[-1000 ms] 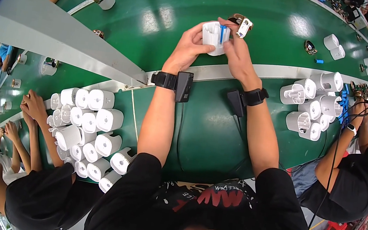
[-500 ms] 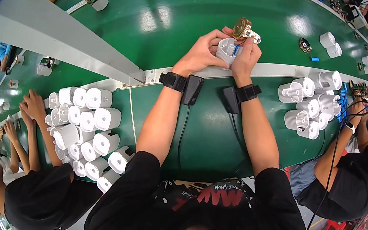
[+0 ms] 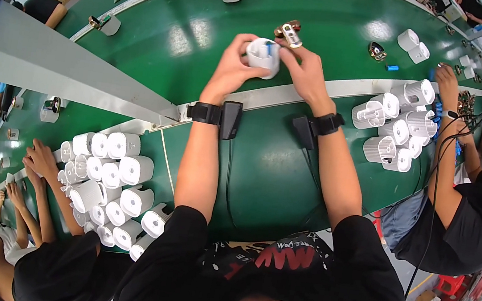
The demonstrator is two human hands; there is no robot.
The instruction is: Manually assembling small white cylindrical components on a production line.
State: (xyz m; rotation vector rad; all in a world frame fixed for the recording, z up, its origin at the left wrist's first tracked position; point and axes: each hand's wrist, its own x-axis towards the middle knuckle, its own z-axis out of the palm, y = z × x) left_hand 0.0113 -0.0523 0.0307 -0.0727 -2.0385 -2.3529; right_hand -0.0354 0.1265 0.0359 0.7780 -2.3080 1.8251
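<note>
Your left hand (image 3: 232, 68) and right hand (image 3: 306, 73) both clamp the white cylindrical plastic housing (image 3: 263, 56), holding it above the green counter (image 3: 207, 39), near a small brass-coloured metal part (image 3: 288, 32).

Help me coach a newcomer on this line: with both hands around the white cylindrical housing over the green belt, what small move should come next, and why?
Probably press the small blue part down into the white housing. The left hand cups the housing from the side, the right hand closes on its top, and the blue piece shows at its open end. Whether it is fully seated cannot be told.
</note>
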